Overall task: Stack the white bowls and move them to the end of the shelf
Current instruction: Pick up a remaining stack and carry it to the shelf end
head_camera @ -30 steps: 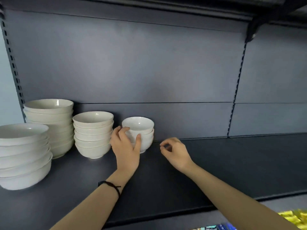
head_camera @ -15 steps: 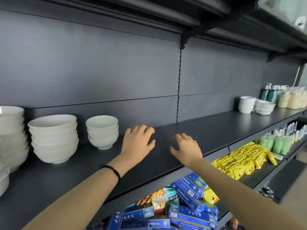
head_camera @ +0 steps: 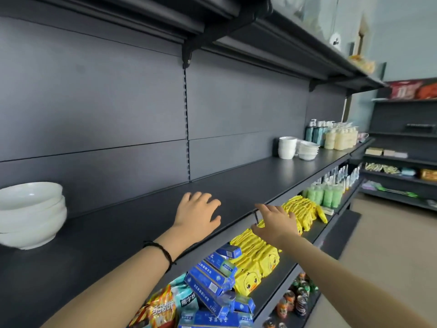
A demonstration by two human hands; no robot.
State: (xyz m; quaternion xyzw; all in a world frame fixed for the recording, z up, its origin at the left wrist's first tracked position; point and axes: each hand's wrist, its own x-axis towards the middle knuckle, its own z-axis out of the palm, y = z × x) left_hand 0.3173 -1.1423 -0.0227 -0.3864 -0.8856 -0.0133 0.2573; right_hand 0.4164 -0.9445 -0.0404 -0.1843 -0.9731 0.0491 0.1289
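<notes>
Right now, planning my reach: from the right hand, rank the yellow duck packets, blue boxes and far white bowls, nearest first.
1. yellow duck packets, just under the right hand.
2. blue boxes, lower left.
3. far white bowls, far off to the right.

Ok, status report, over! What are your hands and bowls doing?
Left hand open over shelf, right hand open past its edge. White bowl stack at left, untouched. Far bowls at right end, bottles just beyond.
</notes>
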